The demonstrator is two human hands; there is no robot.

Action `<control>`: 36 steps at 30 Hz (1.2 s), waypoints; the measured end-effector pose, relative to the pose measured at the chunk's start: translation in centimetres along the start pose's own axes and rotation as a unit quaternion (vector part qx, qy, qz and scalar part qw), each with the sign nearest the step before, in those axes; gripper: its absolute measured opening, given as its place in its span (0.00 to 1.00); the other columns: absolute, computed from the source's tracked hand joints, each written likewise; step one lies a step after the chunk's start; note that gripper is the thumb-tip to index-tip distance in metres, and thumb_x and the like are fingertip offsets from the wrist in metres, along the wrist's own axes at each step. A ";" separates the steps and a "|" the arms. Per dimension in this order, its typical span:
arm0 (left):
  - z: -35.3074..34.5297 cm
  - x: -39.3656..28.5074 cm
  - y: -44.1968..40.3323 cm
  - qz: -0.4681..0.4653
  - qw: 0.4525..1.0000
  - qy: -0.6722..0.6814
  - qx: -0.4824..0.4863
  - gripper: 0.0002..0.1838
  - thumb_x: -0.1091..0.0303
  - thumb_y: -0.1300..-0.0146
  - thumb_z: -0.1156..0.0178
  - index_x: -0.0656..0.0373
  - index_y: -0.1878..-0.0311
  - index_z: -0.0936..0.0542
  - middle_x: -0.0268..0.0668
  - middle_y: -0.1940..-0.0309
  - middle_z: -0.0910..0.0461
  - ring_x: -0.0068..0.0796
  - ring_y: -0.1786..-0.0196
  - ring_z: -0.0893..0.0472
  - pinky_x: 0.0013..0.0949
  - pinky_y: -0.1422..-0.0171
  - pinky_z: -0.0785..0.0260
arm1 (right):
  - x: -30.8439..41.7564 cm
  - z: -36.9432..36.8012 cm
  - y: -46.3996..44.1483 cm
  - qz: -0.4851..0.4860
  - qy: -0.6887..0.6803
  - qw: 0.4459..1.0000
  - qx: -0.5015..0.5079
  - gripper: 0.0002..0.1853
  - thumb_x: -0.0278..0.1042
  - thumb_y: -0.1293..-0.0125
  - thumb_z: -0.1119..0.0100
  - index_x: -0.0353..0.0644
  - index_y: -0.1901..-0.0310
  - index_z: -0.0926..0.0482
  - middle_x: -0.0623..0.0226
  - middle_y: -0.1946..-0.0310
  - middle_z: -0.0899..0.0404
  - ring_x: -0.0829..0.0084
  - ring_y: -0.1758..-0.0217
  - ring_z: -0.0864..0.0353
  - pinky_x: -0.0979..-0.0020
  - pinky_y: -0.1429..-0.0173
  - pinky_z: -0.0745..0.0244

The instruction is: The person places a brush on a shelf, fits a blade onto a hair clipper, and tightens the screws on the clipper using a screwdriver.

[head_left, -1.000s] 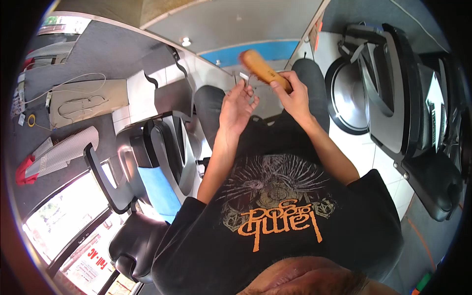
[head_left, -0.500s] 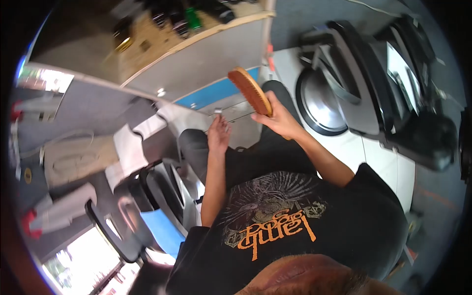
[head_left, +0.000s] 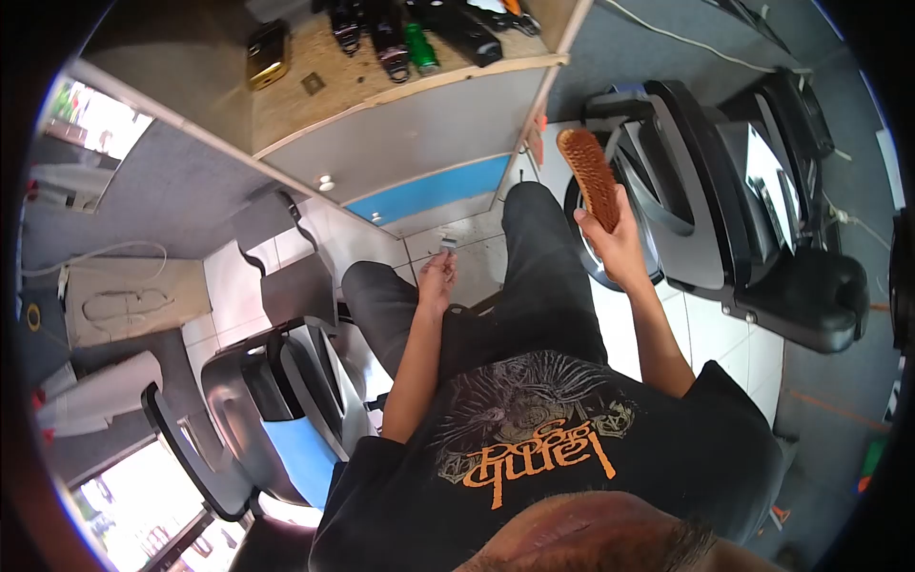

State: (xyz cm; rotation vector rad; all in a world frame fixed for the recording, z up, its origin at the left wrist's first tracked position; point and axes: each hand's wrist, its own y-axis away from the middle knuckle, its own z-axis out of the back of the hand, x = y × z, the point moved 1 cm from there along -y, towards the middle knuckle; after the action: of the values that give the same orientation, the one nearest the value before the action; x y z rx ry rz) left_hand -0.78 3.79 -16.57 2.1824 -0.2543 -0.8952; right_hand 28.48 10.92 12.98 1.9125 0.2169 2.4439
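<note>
Currently, brush (head_left: pixel 591 176): we see it raised at a slight tilt, brown bristles partly toward us, in front of the chair at right.
Right hand (head_left: pixel 620 243): we find its fingers closed around the brush's lower end, well apart from the left.
Left hand (head_left: pixel 437 278): we see fingertips pinching a small grey piece (head_left: pixel 448 246) over the tiled floor (head_left: pixel 481 257), between the knees; its kind we cannot tell.
Shelf (head_left: pixel 286 114): ahead of us, it bears dark tools (head_left: pixel 464 33), a green item (head_left: pixel 419 48) and a gold-edged device (head_left: pixel 269 55).
Chairs: we have one black-and-grey (head_left: pixel 701 181) at right, another at left bearing a blue cloth (head_left: pixel 300 458).
</note>
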 end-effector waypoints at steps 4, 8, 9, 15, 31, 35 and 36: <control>-0.3 0.0 0.2 -0.020 1.000 -0.024 -0.005 0.07 0.60 0.28 0.30 0.50 0.57 0.15 0.27 0.61 0.11 0.14 0.64 0.22 0.28 0.54 0.27 | 4.0 -2.7 -1.1 0.031 0.001 0.998 0.063 0.25 0.37 0.27 0.30 0.34 0.36 0.26 0.66 0.56 0.15 0.80 0.51 0.18 0.73 0.44 0.23; -1.0 0.0 0.6 -0.022 0.998 -0.049 -0.024 0.08 0.59 0.27 0.31 0.52 0.56 0.15 0.27 0.63 0.12 0.14 0.66 0.23 0.26 0.59 0.28 | 8.4 -7.6 -3.3 0.197 0.050 0.972 0.119 0.33 0.36 0.24 0.33 0.33 0.25 0.34 0.62 0.49 0.14 0.79 0.49 0.17 0.73 0.41 0.24; -1.1 -0.1 0.6 -0.024 0.998 -0.053 -0.025 0.08 0.59 0.27 0.31 0.52 0.56 0.15 0.27 0.63 0.12 0.14 0.67 0.23 0.26 0.60 0.29 | 9.5 -9.0 -3.8 0.257 0.055 0.957 0.123 0.33 0.35 0.24 0.34 0.34 0.24 0.35 0.63 0.50 0.15 0.79 0.52 0.17 0.73 0.43 0.24; -1.2 -0.9 1.1 -0.027 0.996 -0.070 -0.037 0.08 0.60 0.25 0.33 0.53 0.54 0.16 0.27 0.61 0.13 0.16 0.64 0.23 0.30 0.52 0.28 | 16.2 -14.8 -5.3 0.119 -0.153 0.920 0.340 0.38 0.29 0.25 0.39 0.35 0.20 0.48 0.63 0.60 0.23 0.78 0.71 0.25 0.74 0.60 0.28; -0.7 -0.5 0.6 -0.061 0.997 -0.046 -0.024 0.08 0.59 0.27 0.32 0.52 0.57 0.16 0.28 0.63 0.12 0.14 0.67 0.24 0.25 0.59 0.29 | 22.4 -27.5 -17.0 0.231 0.171 0.945 0.154 0.27 0.38 0.27 0.39 0.25 0.37 0.33 0.58 0.67 0.15 0.70 0.65 0.12 0.65 0.54 0.17; -0.5 -0.5 0.3 -0.059 0.996 -0.056 -0.021 0.08 0.58 0.27 0.32 0.52 0.55 0.15 0.27 0.61 0.12 0.15 0.63 0.23 0.29 0.52 0.29 | 22.5 -28.0 -17.0 0.228 0.204 0.942 0.141 0.31 0.41 0.29 0.41 0.19 0.37 0.36 0.48 0.65 0.11 0.53 0.51 0.09 0.58 0.41 0.19; -0.6 -0.5 0.3 -0.058 0.996 -0.058 -0.022 0.09 0.58 0.27 0.32 0.52 0.55 0.15 0.27 0.61 0.12 0.15 0.63 0.23 0.29 0.52 0.29 | 22.4 -28.2 -17.4 0.232 0.206 0.940 0.140 0.33 0.42 0.29 0.41 0.17 0.37 0.36 0.45 0.65 0.10 0.47 0.46 0.10 0.56 0.36 0.20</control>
State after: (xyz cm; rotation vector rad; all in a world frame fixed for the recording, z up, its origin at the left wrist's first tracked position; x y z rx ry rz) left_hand -0.73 4.12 -15.82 2.1258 -0.1640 -1.0831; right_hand -5.32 28.03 25.69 1.6600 0.1382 3.2859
